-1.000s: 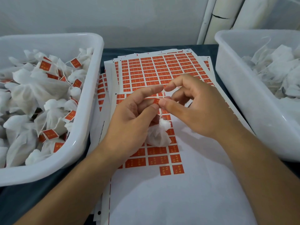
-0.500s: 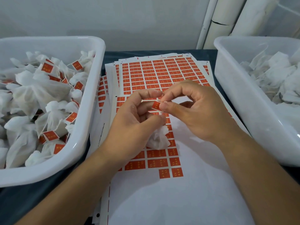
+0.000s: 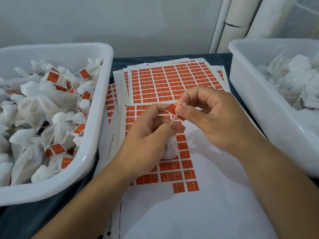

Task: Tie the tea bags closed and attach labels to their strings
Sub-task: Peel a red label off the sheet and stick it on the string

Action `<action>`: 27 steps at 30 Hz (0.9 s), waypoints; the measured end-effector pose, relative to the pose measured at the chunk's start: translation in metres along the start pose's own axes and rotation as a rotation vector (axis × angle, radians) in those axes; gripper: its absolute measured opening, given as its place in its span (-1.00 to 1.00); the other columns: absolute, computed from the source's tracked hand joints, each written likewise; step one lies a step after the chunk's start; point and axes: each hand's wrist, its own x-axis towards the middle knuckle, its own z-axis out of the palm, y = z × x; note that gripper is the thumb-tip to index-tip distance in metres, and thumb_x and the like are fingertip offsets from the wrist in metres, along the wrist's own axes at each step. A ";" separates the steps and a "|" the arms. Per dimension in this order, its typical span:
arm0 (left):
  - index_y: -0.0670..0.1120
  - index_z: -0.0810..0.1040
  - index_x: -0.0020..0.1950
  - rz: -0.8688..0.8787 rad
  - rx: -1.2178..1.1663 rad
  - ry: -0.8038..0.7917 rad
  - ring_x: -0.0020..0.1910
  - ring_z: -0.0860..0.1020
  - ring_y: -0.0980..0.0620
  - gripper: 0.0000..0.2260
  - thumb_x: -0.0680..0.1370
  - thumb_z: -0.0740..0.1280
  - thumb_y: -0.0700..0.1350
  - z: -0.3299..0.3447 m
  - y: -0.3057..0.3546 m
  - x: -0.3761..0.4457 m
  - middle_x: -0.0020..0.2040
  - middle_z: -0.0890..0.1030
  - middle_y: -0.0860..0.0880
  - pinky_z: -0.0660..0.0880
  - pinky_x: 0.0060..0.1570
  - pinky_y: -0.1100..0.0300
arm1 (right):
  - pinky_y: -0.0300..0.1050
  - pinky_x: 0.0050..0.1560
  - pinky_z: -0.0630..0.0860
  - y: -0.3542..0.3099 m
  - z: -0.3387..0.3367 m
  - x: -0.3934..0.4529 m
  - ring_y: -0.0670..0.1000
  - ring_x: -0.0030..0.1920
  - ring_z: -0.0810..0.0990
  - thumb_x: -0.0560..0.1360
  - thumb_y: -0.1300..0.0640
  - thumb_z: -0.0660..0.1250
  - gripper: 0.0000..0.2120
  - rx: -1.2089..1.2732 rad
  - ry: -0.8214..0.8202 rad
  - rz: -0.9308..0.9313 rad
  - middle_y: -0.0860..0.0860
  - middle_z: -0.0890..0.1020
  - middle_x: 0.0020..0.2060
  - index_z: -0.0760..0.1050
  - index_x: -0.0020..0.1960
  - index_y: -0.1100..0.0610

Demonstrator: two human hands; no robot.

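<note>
Over the label sheets, my left hand point(image 3: 146, 135) and right hand point(image 3: 215, 118) meet at a small red label point(image 3: 171, 108). My left forefinger and thumb pinch its left edge; my right thumb and forefinger pinch its right part. A white string point(image 3: 173, 120) runs from behind the label down toward my left fingers. A white tea bag point(image 3: 170, 150) sits below my left palm, mostly hidden by it. Whether my left hand also grips the bag, I cannot tell.
A white tub point(image 3: 96, 118) at the left holds several tied, labelled tea bags. Another white tub point(image 3: 250, 100) at the right holds unlabelled white bags. A stack of red label sheets point(image 3: 172, 80) lies between them on the dark table; the near sheet point(image 3: 189, 213) is mostly peeled bare.
The label has turned to face up between both hands and the string now shows across it. Both hands have shifted slightly away from me.
</note>
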 end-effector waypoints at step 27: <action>-0.02 0.71 0.09 0.432 0.507 0.596 -0.04 0.51 0.17 -0.85 0.55 0.50 -0.02 0.013 0.007 -0.001 0.01 0.59 0.10 0.44 -0.09 0.53 | -0.19 -0.09 0.67 -0.004 0.012 -0.001 -0.05 -0.08 0.75 0.45 0.03 0.53 -0.81 0.436 0.209 0.210 -0.09 0.75 -0.10 0.63 0.03 -0.02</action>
